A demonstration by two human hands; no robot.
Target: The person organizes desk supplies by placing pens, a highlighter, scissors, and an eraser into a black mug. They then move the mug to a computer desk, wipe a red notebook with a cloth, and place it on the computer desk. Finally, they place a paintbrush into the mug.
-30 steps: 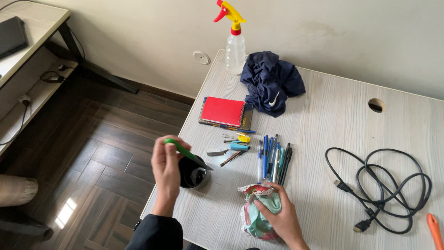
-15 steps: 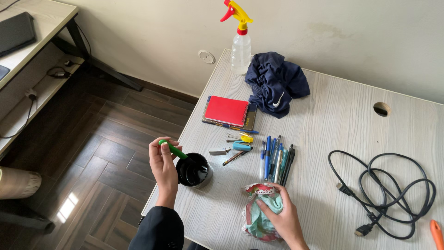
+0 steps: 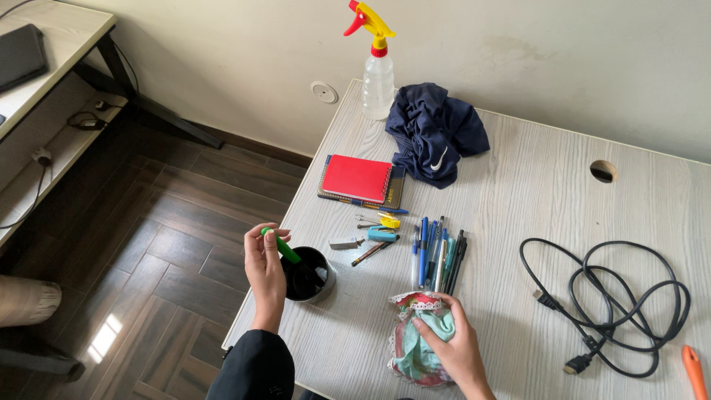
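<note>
I see the left hand (image 3: pixel 265 268) grasping a green marker (image 3: pixel 281 246), its tip down in the black cup (image 3: pixel 311 275) at the desk's (image 3: pixel 533 192) near-left edge. The right hand (image 3: pixel 453 350) clenches a crumpled cloth (image 3: pixel 412 354) right of the cup, just below the row of pens (image 3: pixel 438 253).

1. The left hand (image 3: pixel 265 270) pinches a green-handled tool (image 3: pixel 281 245) whose tip dips into a black cup (image 3: pixel 309 275) at the surface (image 3: pixel 533 192) edge.
2. The right hand (image 3: pixel 453 348) presses a crumpled cloth (image 3: pixel 412 348) just below a row of pens (image 3: pixel 438 254).
</note>
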